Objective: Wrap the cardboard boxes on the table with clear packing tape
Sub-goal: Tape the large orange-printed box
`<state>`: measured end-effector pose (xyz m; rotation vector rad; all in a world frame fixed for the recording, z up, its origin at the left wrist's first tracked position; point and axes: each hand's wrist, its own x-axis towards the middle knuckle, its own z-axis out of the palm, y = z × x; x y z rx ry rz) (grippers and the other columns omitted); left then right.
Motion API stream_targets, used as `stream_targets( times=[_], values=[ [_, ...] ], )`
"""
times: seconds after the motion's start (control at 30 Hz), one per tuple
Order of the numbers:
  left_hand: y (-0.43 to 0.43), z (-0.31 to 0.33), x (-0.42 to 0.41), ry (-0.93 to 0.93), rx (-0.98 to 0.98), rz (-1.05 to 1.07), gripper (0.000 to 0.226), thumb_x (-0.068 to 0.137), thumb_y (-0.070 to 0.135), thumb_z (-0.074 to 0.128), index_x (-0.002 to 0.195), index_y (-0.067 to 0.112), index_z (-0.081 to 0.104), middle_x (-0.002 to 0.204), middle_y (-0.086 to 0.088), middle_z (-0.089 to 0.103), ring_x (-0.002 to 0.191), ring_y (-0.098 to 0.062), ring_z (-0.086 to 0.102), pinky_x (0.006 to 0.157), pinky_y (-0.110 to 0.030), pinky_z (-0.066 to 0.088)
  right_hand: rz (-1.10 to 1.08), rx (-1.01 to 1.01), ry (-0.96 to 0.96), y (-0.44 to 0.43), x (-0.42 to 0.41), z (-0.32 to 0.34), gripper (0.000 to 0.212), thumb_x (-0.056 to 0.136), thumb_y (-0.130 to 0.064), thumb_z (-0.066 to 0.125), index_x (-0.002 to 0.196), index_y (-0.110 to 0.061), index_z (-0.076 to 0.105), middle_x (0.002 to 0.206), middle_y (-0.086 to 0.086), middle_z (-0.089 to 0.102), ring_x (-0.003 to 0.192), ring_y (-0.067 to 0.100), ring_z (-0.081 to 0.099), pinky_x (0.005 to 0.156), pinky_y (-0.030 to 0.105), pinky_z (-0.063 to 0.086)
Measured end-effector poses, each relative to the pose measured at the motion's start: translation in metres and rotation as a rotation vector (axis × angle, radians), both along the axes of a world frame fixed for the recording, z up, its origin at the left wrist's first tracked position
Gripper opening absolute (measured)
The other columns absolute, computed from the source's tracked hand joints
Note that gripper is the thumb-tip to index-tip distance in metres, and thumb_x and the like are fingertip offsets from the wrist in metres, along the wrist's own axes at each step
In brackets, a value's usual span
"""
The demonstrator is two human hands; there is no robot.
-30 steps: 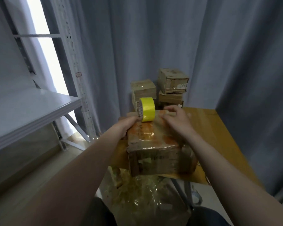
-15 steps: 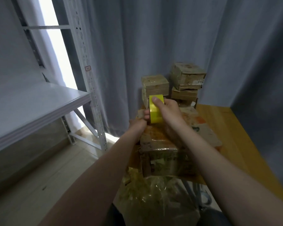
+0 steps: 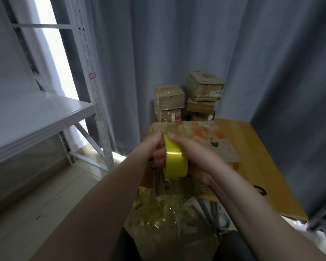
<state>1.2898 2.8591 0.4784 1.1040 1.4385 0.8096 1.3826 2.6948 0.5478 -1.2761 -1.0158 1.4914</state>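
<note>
Head view shows the right hand (image 3: 199, 159) wrapped around the yellow roll of packing tape (image 3: 175, 161), thumb over its top and fingers behind, holding it on edge above the near side of the worn brown cardboard box with glossy tape on its top (image 3: 205, 136). The left hand (image 3: 152, 146) is closed small just left of the roll, pinching at its rim; whether it has the loose tape end is hidden. A second ago the roll sat at the box's far top edge in the left hand while the right pressed the box flat; half a second ago the right hand took the roll. It now sits nearer the person and lower, so a fresh strip is probably being started or drawn toward the front face. The box rests on the yellowish wooden table (image 3: 256, 157), with a stack of small taped cardboard boxes (image 3: 188, 97) behind it against the grey curtain (image 3: 177, 44). Crumpled clear film (image 3: 158, 210) hangs below the table edge.
</note>
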Motion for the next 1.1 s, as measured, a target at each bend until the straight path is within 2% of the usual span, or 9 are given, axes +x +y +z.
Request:
stream_targets(
  times=[0.07, 0.2, 0.27, 0.33, 0.43, 0.67, 0.93, 1.0, 1.1],
  values=[
    [0.003, -0.003, -0.002, 0.081, 0.018, 0.02, 0.038, 0.102, 0.027, 0.058, 0.131, 0.002, 0.059, 0.096, -0.012, 0.065, 0.074, -0.02, 0.057, 0.059, -0.031, 0.047, 0.013, 0.007, -0.004, -0.01, -0.002, -0.003, 0.045, 0.107, -0.032, 0.051, 0.11, 0.009, 0.071, 0.094, 0.021, 0.078, 0.079, 0.027, 0.078, 0.067, 0.033, 0.063],
    [-0.006, 0.006, -0.006, 0.03, 0.017, 0.041, 0.025, 0.105, 0.027, 0.056, 0.086, 0.011, 0.054, 0.08, -0.006, 0.058, 0.073, -0.021, 0.057, 0.078, -0.033, 0.048, 0.015, -0.029, 0.027, -0.02, -0.002, -0.012, 0.042, 0.107, -0.033, 0.053, 0.115, 0.006, 0.068, 0.096, 0.022, 0.078, 0.083, 0.03, 0.077, 0.063, 0.033, 0.063],
    [-0.006, 0.006, -0.005, 0.051, 0.017, 0.043, 0.031, 0.105, 0.028, 0.056, 0.078, 0.015, 0.049, 0.078, -0.004, 0.057, 0.072, -0.02, 0.058, 0.073, -0.031, 0.049, 0.026, -0.043, 0.016, -0.025, -0.004, -0.018, 0.043, 0.106, -0.034, 0.054, 0.115, 0.006, 0.067, 0.096, 0.022, 0.078, 0.084, 0.031, 0.077, 0.063, 0.035, 0.063],
    [-0.006, 0.007, -0.004, 0.039, 0.016, 0.051, 0.033, 0.105, 0.028, 0.057, 0.076, 0.015, 0.048, 0.077, -0.003, 0.058, 0.068, -0.018, 0.056, 0.061, -0.029, 0.047, 0.021, -0.042, 0.033, -0.03, -0.006, -0.023, 0.044, 0.107, -0.032, 0.054, 0.115, 0.009, 0.067, 0.094, 0.023, 0.078, 0.078, 0.028, 0.077, 0.059, 0.032, 0.061],
    [-0.008, 0.007, -0.005, 0.017, 0.014, 0.055, 0.033, 0.105, 0.027, 0.058, 0.076, 0.015, 0.048, 0.076, -0.003, 0.059, 0.066, -0.018, 0.058, 0.064, -0.03, 0.05, -0.01, -0.043, 0.064, -0.034, -0.007, -0.027, 0.043, 0.107, -0.031, 0.053, 0.121, 0.009, 0.064, 0.093, 0.023, 0.078, 0.072, 0.026, 0.077, 0.056, 0.03, 0.06],
    [-0.012, 0.008, -0.007, 0.014, 0.022, 0.055, 0.025, 0.104, 0.031, 0.059, 0.085, 0.017, 0.05, 0.081, -0.003, 0.061, 0.068, -0.019, 0.061, 0.056, -0.031, 0.047, 0.01, -0.055, 0.005, -0.04, -0.008, -0.051, 0.047, 0.109, -0.03, 0.05, 0.098, 0.009, 0.073, 0.093, 0.022, 0.078, 0.079, 0.03, 0.076, 0.077, 0.041, 0.063],
    [-0.012, 0.007, -0.008, -0.004, 0.006, 0.05, 0.029, 0.104, 0.032, 0.059, 0.081, 0.018, 0.049, 0.082, -0.004, 0.063, 0.07, -0.02, 0.062, 0.064, -0.032, 0.052, 0.015, -0.103, 0.001, -0.04, -0.007, -0.077, 0.04, 0.107, -0.03, 0.053, 0.115, 0.007, 0.065, 0.097, 0.023, 0.078, 0.077, 0.034, 0.074, 0.071, 0.038, 0.061],
    [-0.011, 0.006, -0.009, -0.007, 0.017, 0.044, 0.028, 0.105, 0.03, 0.058, 0.081, 0.018, 0.05, 0.083, -0.004, 0.063, 0.071, -0.02, 0.063, 0.064, -0.031, 0.053, 0.018, -0.083, -0.149, -0.036, 0.0, -0.077, 0.04, 0.103, -0.037, 0.06, 0.107, 0.003, 0.067, 0.096, 0.022, 0.078, 0.081, 0.036, 0.075, 0.077, 0.044, 0.064],
    [-0.011, 0.004, -0.009, -0.017, 0.031, 0.045, 0.027, 0.104, 0.03, 0.058, 0.081, 0.019, 0.05, 0.082, -0.004, 0.063, 0.07, -0.019, 0.063, 0.061, -0.029, 0.052, 0.007, 0.011, -0.594, -0.033, 0.011, -0.075, 0.065, 0.077, -0.064, 0.076, 0.096, -0.002, 0.065, 0.086, 0.012, 0.076, 0.083, 0.033, 0.075, 0.087, 0.059, 0.058]
  ],
)
